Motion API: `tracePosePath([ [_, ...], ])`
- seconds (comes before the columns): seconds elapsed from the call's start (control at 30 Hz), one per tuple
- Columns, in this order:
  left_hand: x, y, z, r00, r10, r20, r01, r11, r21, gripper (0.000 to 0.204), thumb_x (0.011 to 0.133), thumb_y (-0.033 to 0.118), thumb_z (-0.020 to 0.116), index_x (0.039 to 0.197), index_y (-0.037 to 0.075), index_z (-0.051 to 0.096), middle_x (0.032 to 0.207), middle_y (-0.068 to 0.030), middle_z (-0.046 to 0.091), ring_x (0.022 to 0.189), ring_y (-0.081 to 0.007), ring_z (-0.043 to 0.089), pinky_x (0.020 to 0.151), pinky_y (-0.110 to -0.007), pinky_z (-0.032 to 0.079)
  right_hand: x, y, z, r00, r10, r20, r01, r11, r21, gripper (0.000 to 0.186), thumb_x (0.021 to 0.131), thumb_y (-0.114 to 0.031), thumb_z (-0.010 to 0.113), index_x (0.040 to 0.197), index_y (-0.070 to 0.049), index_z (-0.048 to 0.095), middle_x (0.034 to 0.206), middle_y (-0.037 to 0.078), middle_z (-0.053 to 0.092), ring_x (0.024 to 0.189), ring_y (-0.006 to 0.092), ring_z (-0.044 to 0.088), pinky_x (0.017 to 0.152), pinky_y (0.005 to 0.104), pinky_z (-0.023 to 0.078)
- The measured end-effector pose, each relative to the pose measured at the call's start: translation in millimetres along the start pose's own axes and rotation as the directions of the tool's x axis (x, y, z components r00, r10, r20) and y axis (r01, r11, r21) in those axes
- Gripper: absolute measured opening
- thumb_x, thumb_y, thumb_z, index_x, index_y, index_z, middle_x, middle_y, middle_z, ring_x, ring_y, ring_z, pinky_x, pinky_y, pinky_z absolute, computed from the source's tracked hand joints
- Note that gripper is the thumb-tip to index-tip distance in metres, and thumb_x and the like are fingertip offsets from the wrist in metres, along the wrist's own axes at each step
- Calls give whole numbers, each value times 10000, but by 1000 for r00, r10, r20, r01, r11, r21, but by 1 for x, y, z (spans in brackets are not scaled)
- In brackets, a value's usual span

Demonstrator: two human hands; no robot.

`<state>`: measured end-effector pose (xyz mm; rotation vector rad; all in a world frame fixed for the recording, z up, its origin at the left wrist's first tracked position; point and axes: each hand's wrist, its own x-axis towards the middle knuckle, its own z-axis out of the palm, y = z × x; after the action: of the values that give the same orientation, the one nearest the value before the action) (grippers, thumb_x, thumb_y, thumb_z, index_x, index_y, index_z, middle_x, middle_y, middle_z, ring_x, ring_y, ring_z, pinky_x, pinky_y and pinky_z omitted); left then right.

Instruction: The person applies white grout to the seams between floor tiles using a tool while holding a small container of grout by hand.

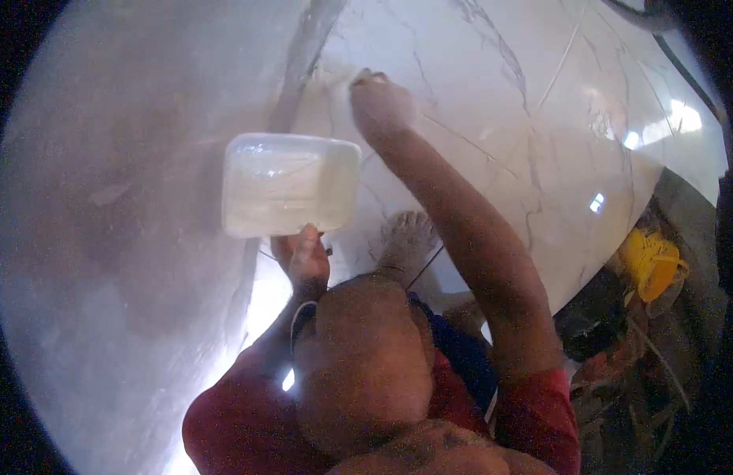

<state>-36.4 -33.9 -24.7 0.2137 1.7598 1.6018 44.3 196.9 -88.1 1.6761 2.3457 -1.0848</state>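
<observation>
My left hand (pixel 303 257) grips a translucent white plastic tub (pixel 283 186) from its near edge, thumb at the rim; pale material shows in it. Beyond and right of the tub, my right hand (pixel 382 107) is closed around a small object that I cannot make out, at the white marbled tiles (pixel 461 95), close to their seam with a mottled grey surface (pixel 113 237). The hand is slightly blurred. A bare foot (pixel 406 237) shows on the tiles below it, partly hidden.
At the right, past the tiles' edge, lie a crumpled yellow item (pixel 647 261), dark objects (pixel 588 317) and loose strips (pixel 651 364). A dark curved edge crosses the upper right. Rounded bare skin and red sleeves fill the lower middle.
</observation>
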Motion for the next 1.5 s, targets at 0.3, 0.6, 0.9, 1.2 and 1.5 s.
tracePosePath([
  [0.3, 11, -8, 5, 985, 102, 138, -83, 987, -137, 676, 755, 61, 679, 1352, -18, 373, 1274, -139, 492, 1179, -262, 497, 1019, -418, 422, -38, 40, -4, 988, 156, -18, -155, 987, 34, 223, 854, -98, 538, 1051, -20, 608, 997, 205, 649, 889, 349, 685, 743, 430, 574],
  [0.6, 16, -15, 8, 973, 88, 213, -77, 995, -59, 673, 766, 74, 624, 1363, -32, 334, 1296, -137, 452, 1214, -265, 449, 1046, -428, 372, -169, 163, -14, 991, 132, 26, -110, 908, -404, 229, 941, -209, 492, 1106, -80, 584, 913, 163, 635, 714, 354, 681, 605, 466, 568],
  [0.9, 12, -21, 12, 935, 290, 206, -348, 864, 364, 393, 812, 189, 597, 1082, -91, 538, 1057, -190, 563, 994, -279, 538, 899, -423, 430, -165, 171, -18, 981, 193, -32, -190, 902, -388, 279, 1016, -310, 413, 1087, -107, 592, 948, 162, 641, 692, 381, 671, 586, 506, 547],
  [1.2, -8, -12, 21, 991, 81, 106, -61, 982, -176, 602, 744, 19, 663, 1302, -13, 439, 1186, -113, 545, 1083, -231, 541, 887, -395, 485, -203, 188, -27, 974, 208, -92, -227, 886, -405, 269, 953, -301, 535, 1189, -186, 595, 941, 139, 637, 734, 349, 683, 605, 467, 560],
  [1.5, 5, -6, -8, 993, -109, 47, 105, 990, 95, 646, 759, 58, 686, 1345, -2, 422, 1254, -144, 538, 1140, -258, 544, 913, -407, 503, -129, 103, -48, 998, 65, -2, -64, 978, -196, 199, 941, -195, 490, 1042, -64, 601, 975, 198, 648, 865, 377, 686, 691, 496, 569],
])
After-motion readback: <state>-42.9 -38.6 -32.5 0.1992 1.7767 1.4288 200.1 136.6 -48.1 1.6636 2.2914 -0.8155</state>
